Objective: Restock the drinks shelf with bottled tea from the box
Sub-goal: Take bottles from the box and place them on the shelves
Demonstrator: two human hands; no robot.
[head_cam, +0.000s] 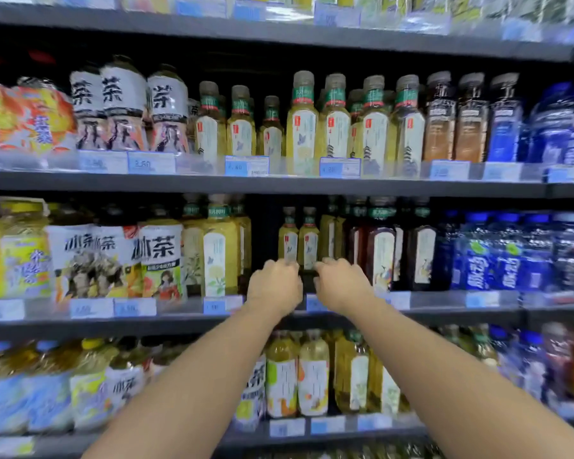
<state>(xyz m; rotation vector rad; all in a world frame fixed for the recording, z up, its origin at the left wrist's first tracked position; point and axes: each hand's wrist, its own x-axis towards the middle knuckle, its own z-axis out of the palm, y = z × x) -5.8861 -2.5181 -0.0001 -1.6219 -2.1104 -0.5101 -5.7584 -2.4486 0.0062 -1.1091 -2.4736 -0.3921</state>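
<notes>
Both arms reach into middle shelf point(444, 314). Two small tea bottles stand side by side, deep at back of dark gap: left bottle point(288, 240), right bottle point(309, 241). Left hand point(274, 286) covers foot of left bottle, fingers bent forward. Right hand point(340, 284) is at foot of right bottle, fingers bent also. Real grip or only touch: cannot tell, fingers hidden behind knuckles. Tall yellow bottle point(219, 253) stands left of gap, dark bottle point(381, 250) right of it.
</notes>
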